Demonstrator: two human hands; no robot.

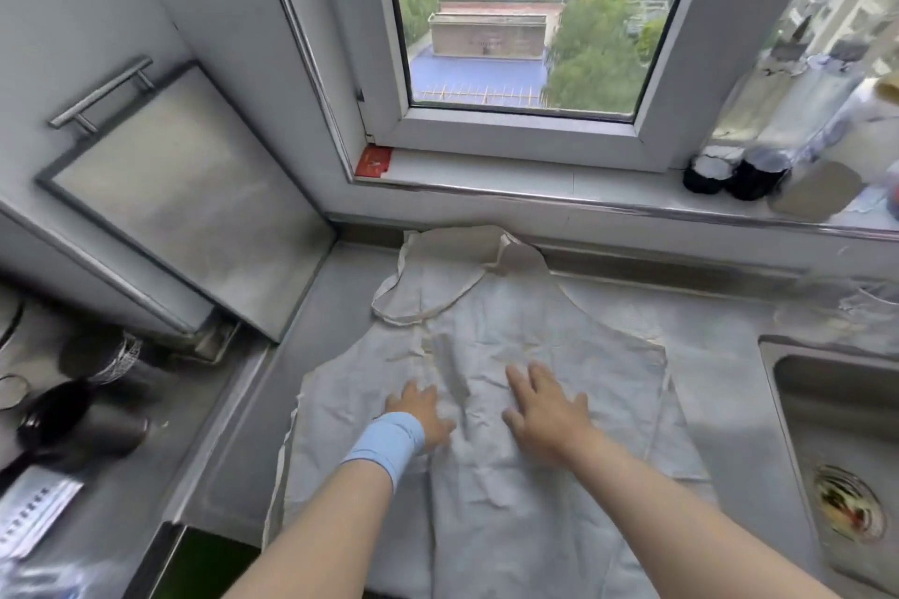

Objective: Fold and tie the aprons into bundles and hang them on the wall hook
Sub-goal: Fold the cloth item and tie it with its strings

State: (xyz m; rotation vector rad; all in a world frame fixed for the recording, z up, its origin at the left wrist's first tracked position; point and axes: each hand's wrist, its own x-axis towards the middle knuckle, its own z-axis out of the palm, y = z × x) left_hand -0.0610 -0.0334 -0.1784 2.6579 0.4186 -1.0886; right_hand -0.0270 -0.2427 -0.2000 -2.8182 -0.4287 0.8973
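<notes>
Presses down on a pale apron with left hand and right hand, fingers straight and spread wide, gripping nothing. Has the apron laid open and creased on the counter beside the sink, neck loop toward the window. Looks like smoothing ahead of a first fold. No fold, tie or bundle yet; no wall hook in view. Nearly everything left.

A home kitchen: steel sink, worktop, utensils by the window.
</notes>
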